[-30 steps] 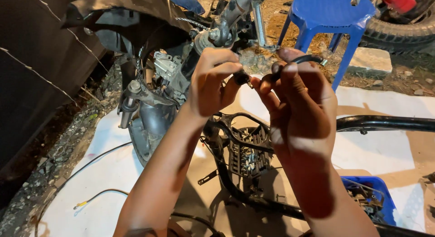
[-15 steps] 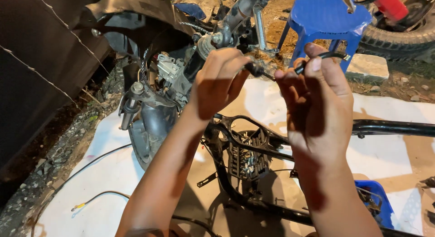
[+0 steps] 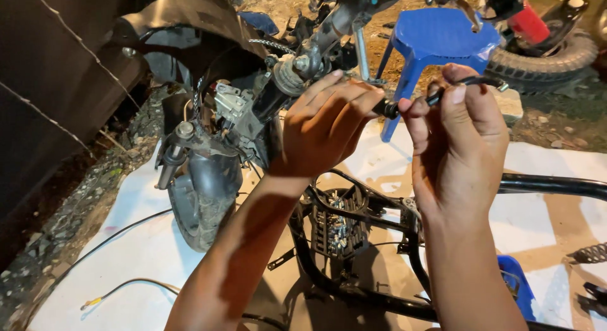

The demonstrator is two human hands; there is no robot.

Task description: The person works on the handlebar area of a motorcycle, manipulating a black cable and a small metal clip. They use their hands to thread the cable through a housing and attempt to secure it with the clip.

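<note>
Two hands, left hand [image 3: 325, 125] and right hand [image 3: 458, 141], each pinched closed around one black cable [image 3: 414, 102].

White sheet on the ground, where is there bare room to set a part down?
The white sheet is bare left of the front wheel, bordered by gravel and crossed only by thin black wires. Another bare stretch lies right of the blue stool, above the black frame tube. Crowded: under both hands, where the black frame sits.
</note>
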